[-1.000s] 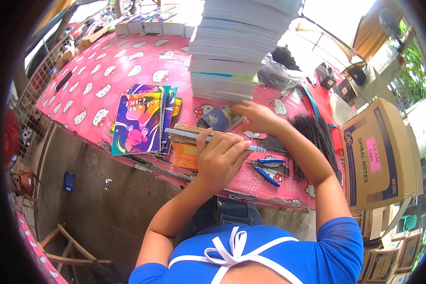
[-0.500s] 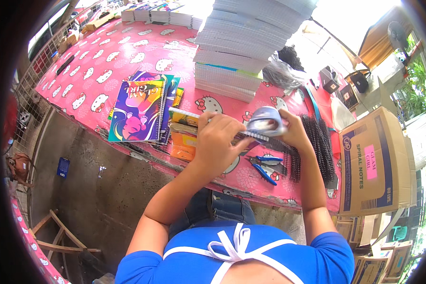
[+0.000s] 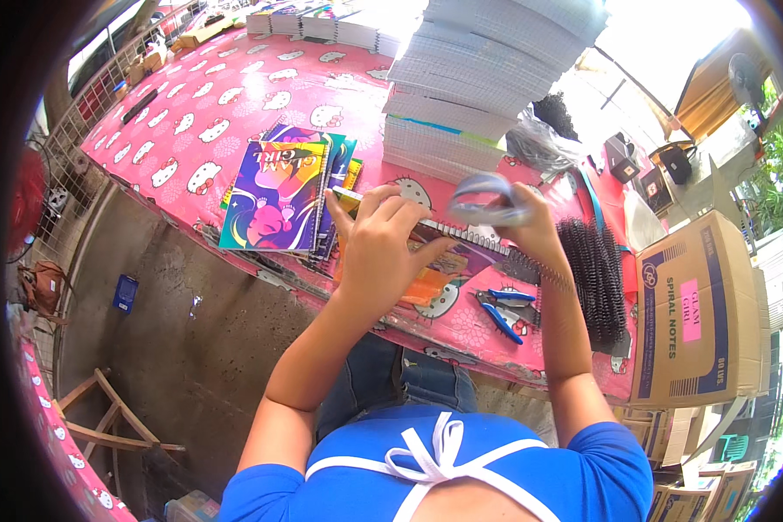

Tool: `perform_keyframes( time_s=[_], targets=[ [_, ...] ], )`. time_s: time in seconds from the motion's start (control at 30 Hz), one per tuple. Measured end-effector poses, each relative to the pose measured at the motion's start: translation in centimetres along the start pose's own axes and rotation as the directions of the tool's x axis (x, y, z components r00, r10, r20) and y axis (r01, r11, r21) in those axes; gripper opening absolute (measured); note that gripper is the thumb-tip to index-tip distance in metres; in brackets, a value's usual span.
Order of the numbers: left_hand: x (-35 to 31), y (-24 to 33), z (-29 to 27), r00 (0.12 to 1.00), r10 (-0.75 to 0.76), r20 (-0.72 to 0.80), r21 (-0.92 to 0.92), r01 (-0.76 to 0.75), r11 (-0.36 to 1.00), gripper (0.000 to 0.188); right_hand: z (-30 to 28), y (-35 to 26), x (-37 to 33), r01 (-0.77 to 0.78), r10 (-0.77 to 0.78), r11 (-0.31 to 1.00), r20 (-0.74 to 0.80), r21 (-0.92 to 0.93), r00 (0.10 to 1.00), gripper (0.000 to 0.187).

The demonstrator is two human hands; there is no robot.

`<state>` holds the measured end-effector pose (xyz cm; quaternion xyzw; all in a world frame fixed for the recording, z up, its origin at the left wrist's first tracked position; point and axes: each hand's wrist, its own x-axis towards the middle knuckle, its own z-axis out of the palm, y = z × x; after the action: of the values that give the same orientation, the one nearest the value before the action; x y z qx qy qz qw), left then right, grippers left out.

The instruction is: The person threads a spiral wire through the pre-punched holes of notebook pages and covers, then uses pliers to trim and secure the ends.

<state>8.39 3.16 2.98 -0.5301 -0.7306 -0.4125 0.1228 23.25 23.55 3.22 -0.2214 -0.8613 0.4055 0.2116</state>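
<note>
My left hand (image 3: pixel 381 244) grips a notebook (image 3: pixel 474 261) at its spine edge, the thumb on the near side and the fingers over the far side. A black spiral coil (image 3: pixel 531 265) runs through the holes along that edge and sticks out beyond its right end. My right hand (image 3: pixel 528 222) holds a grey-blue ring-shaped thing (image 3: pixel 481 198), smeared by motion, just above the coil. Blue-handled cutting pliers (image 3: pixel 505 315) lie on the table in front of the notebook. Left of my left hand is a small pile of colourful spiral notebooks (image 3: pixel 270 204).
A tall stack of unbound page blocks (image 3: pixel 461 96) rises behind my hands. Many black coils (image 3: pixel 596 278) lie right, beside a cardboard box (image 3: pixel 696 313). A pink patterned cloth (image 3: pixel 178 130) covers the table. More notebooks (image 3: pixel 322 26) stand at the far edge.
My right hand and the ring-shaped thing have moved slightly up and off the coil. My left hand has shifted a little, its fingers more spread. The whole view has shifted slightly.
</note>
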Motion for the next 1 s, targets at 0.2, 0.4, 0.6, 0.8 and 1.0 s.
perform_keyframes(
  time_s=[0.2, 0.4, 0.6, 0.8, 1.0],
  targets=[
    [0.1, -0.2, -0.6, 0.995, -0.056, -0.084, -0.011, 0.056, 0.998, 0.049, 1.7, -1.1, 0.9, 0.137, -0.142, 0.975, -0.022, -0.173, 0.99, 0.045],
    [0.0, -1.9, -0.3, 0.972, -0.098, -0.215, -0.212, 0.051, 0.976, 0.054, 2.9, 2.4, 1.7, 0.095, -0.11, 0.911, 0.014, 0.402, 0.994, 0.041],
    [-0.1, -2.4, -0.8, 0.974, -0.181, -0.139, -0.358, 0.121, 0.926, 0.051, 3.0, -1.0, 2.6, 0.131, -0.252, 0.764, 0.105, 0.631, 0.962, 0.037],
    [-0.6, -4.9, -0.9, 0.918, -0.381, -0.109, -0.72, 0.191, 0.667, 0.048, 3.2, -1.2, 3.4, -0.015, -0.114, 0.838, 0.202, 0.545, 0.973, 0.042],
    [-1.8, -7.0, -1.7, 0.863, -0.479, 0.158, -0.941, 0.279, 0.193, 0.028, 4.4, -3.1, 3.5, -0.075, -0.134, 0.644, 0.209, 0.761, 0.969, 0.04]
  ],
)
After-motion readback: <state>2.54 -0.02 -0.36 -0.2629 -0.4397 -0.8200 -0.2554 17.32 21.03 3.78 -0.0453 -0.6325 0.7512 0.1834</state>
